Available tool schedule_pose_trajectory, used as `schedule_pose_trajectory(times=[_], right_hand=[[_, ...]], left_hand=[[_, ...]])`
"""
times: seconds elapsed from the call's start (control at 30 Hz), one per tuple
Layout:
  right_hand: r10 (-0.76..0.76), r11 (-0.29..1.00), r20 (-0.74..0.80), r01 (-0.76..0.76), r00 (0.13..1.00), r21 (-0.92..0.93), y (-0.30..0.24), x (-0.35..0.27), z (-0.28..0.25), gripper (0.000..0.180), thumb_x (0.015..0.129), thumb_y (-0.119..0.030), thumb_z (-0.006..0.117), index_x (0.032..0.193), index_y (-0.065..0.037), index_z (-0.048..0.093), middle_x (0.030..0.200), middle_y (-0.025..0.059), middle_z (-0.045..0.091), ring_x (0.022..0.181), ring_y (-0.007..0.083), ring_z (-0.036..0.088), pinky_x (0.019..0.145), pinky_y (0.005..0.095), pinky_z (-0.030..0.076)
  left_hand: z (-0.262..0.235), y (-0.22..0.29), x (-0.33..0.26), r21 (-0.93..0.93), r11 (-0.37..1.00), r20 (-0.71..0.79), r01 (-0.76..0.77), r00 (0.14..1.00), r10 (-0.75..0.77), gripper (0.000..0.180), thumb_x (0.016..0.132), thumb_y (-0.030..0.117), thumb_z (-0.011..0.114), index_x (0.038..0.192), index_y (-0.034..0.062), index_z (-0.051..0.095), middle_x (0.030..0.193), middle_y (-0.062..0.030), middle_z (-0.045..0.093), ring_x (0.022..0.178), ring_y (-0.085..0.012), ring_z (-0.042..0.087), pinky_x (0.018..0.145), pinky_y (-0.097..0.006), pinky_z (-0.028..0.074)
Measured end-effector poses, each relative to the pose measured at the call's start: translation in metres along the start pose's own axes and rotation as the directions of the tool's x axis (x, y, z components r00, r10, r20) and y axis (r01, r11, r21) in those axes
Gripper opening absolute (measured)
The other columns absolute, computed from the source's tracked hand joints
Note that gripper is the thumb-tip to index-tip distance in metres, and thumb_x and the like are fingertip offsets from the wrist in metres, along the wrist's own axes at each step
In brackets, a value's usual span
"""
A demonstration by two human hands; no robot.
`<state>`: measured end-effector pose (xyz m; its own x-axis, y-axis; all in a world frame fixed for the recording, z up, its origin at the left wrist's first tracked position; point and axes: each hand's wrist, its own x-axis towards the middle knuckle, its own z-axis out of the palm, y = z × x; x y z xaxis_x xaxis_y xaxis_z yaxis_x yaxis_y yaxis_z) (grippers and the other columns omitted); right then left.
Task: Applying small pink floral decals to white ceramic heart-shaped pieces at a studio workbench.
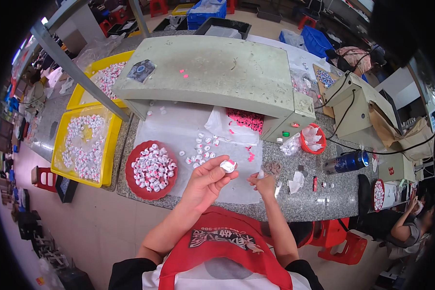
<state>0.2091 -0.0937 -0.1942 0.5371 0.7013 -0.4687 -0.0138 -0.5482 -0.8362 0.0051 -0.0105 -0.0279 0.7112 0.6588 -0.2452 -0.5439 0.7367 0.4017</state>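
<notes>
Broadly, with clock directions read from the held piece: a grey-green housing (203,63) spans twelve o'clock, and a red bowl (150,195) of similar small pieces lies at nine. The left hand (209,180) pinches one white-and-pink piece (228,166) between thumb and fingertips, raised above the white sheet (246,194). At four o'clock, the right hand (264,184) has its fingers drawn narrow beside a small pale item (260,174) – whether they grip it cannot be told. Judged by its size and sheen, the white-and-pink piece should prove light, fairly stiff and a little slippery, its pink part perhaps easily marked – best held by its white sides, with light pressure
</notes>
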Motion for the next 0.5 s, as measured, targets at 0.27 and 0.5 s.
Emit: schedule_pose_trajectory(times=[0.27,0.5], right_hand=[[-0.491,0.850,-0.596,0.200,0.636,-0.488,0.044,-0.005,-0.040,0.022,0.068,-0.018,0.070,0.081,-0.003,0.062,0.073,0.0143,0.060,0.068,0.0260,0.058,0.060,0.0344,0.046],[-0.193,0.836,-0.637,-0.215,0.746,-0.505,0.121,0.016,-0.114,0.020,0.067,-0.013,0.067,0.082,-0.002,0.061,0.064,0.0123,0.058,0.059,0.0296,0.057,0.056,0.0369,0.046]], left_hand=[[0.009,-0.007,-0.007,0.279,0.934,0.030,-0.222,0.974,0.223,0.037,0.078,-0.005,0.053,0.114,-0.0043,0.047,0.097,-0.0144,0.059,0.085,-0.0253,0.061,0.072,-0.025,0.052],[0.024,-0.025,0.005,0.326,0.945,0.036,-0.018,0.999,0.006,0.034,0.078,-0.005,0.054,0.112,-0.0042,0.049,0.097,-0.0142,0.060,0.088,-0.0252,0.060,0.075,-0.027,0.051]])
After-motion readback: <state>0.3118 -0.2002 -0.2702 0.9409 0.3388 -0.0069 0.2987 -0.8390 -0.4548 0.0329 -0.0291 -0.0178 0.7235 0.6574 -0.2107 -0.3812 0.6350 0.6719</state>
